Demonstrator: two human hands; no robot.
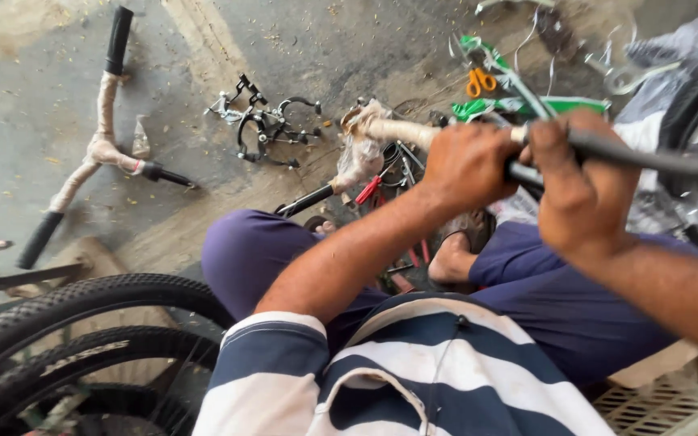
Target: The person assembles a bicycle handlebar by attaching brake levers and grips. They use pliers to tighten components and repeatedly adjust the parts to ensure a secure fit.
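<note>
Nearest the camera are a striped shirt (414, 379) and purple trousers (543, 299); the person sits low over the floor (34, 73), one sandalled foot (458, 250) showing between the knees. Tyres (82, 323) stand at the lower left corner of the view.

Above the lap both hands work a handlebar (397, 129) held in the air. The left hand (466, 165) is closed tight around the bar where its paper wrapping ends. The right hand (579, 190) is closed around a black grip (648, 155) just beside it, knuckles nearly touching the left.

As I judge it, the step in hand is seating that grip on the bar's end: one hand steadies, the other works the rubber. The next move seems to call for a firm hold on the bar and force along its axis, perhaps with a twist.

The bar's long axis runs roughly left to right, slightly downward to the right; the gripped end points right, and the wrapped end (361, 153) bends down toward the floor.

Farther off lie brake calipers (264, 121), a second wrapped handlebar (98, 145) toward the left edge, orange-handled scissors (481, 81) and green packets (555, 105).
</note>
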